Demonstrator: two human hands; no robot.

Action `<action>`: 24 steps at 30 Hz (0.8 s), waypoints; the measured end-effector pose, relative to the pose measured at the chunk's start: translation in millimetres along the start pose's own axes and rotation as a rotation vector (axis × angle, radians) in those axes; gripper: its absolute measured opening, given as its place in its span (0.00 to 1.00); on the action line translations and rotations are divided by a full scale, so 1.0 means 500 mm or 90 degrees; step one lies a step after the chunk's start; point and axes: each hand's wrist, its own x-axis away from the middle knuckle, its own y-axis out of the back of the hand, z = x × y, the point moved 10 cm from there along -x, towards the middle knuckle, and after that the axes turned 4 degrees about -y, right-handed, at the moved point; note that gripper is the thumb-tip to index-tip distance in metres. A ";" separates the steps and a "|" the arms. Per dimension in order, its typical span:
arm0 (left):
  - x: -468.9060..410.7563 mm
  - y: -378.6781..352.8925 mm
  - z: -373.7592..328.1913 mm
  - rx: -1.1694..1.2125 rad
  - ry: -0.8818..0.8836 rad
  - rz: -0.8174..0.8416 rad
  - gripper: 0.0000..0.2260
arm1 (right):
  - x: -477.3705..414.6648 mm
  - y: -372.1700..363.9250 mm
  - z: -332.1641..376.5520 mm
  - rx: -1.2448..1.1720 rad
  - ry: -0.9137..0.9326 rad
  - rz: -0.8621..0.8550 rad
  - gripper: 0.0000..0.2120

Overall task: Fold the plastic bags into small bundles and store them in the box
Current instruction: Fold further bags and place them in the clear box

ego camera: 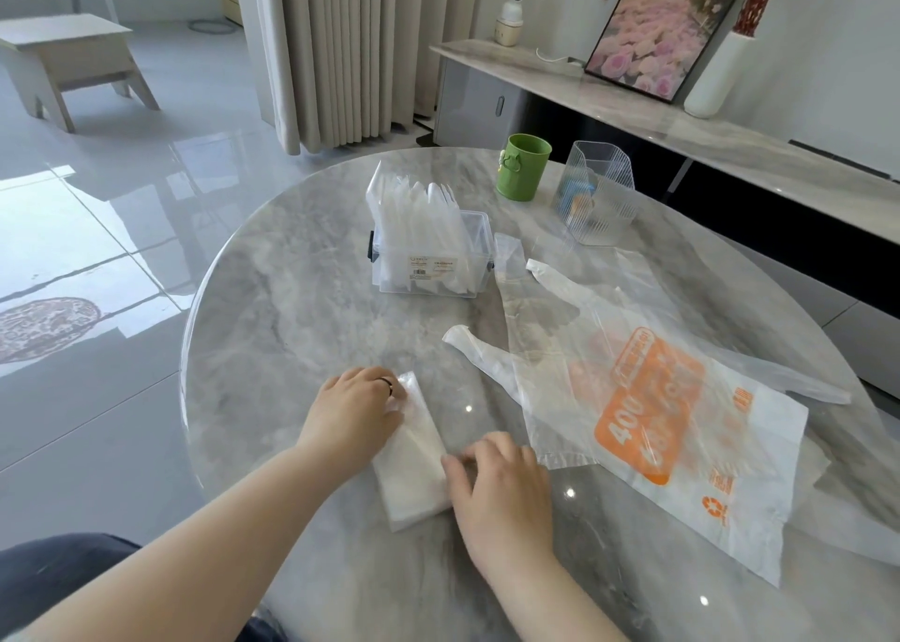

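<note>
White plastic bag, folded to a long strip, lies on the desk directly before you. Your left hand presses its far end with flat fingers, presumably to pin the folds. Your right hand meets the strip's near right edge, though blur hides whether it pinches or merely presses. The box, already packed with upright bundles, stands well beyond, probably within reach for storing. An orange-printed bag lies spread to the right, apparently awaiting folding.
</note>
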 end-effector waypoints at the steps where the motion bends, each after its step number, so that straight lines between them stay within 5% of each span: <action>1: -0.002 -0.002 0.001 0.016 0.008 0.008 0.16 | -0.013 0.004 0.002 -0.010 0.003 0.006 0.22; 11: -0.007 -0.024 0.052 0.012 0.107 0.172 0.29 | -0.049 -0.080 0.035 0.103 -0.016 0.281 0.19; 15: -0.006 -0.012 0.066 0.020 0.115 0.190 0.24 | -0.038 -0.069 0.038 0.041 -0.016 0.277 0.05; 18: -0.004 -0.002 0.069 0.018 0.107 0.190 0.16 | -0.031 -0.062 0.040 -0.011 -0.002 0.260 0.16; 24: -0.001 0.023 0.045 0.094 0.046 0.183 0.11 | -0.028 -0.056 0.028 -0.137 -0.018 0.264 0.13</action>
